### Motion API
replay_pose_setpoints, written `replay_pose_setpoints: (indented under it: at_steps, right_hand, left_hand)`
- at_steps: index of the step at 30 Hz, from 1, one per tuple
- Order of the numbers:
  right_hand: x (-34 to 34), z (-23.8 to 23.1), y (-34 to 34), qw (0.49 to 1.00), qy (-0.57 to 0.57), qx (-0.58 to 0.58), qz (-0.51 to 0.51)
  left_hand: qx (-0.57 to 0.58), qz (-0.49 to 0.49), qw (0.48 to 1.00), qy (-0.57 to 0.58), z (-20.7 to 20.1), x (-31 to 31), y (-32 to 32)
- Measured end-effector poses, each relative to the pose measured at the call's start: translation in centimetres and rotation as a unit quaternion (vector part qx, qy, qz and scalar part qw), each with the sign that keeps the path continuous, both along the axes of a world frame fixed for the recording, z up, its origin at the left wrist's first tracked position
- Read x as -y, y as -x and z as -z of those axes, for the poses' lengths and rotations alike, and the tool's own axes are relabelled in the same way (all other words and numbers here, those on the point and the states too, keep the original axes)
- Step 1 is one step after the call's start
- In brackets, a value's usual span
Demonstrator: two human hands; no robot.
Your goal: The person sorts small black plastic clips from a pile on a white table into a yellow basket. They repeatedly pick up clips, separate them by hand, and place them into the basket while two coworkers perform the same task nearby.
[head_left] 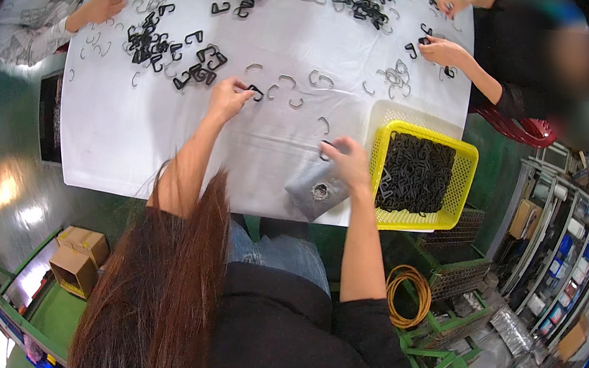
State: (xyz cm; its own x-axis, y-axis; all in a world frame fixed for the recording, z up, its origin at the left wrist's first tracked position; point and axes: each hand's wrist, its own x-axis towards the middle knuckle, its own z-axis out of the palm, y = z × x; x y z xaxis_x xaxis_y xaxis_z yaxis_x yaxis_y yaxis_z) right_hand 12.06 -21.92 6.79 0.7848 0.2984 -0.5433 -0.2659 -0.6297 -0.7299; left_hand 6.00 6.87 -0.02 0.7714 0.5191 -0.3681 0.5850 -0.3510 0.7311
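My left hand (228, 101) pinches a black hook-shaped clip (255, 93) above the middle of the white-covered table (123, 141). Thin, light C-shaped pieces (287, 79) lie scattered just beyond it, and a loose pile of black clips (198, 69) is to its left. Closer to me, my right hand (349, 161) grips another black clip (326, 150), partly hidden by its fingers. Below that hand lies a grey pouch (301, 189) with a round opening that has something shiny in it. To its right, a yellow perforated basket (470, 178) holds many black clips (415, 173).
Across the table at the right, a co-worker's hand (444, 53) handles black clips. Another person's hand (103, 7) works at the far left. More clip piles (364, 5) lie at the back. A coiled orange hose (409, 297) hangs below the basket.
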Motion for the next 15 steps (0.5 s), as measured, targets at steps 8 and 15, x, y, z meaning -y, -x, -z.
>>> replay_pose_setpoints:
  at_steps: [8, 15]
  right_hand:
    - [14.3, -6.3, -3.1, 0.952, -0.038, 0.042, 0.302]
    - [13.5, -6.3, -5.5, 0.888, 0.291, 0.322, 0.153]
  left_hand:
    - [0.129, 0.153, 0.971, 0.129, -8.7, 16.6, -6.0]
    - [0.198, 0.203, 0.954, 0.099, -9.1, 22.0, -7.9]
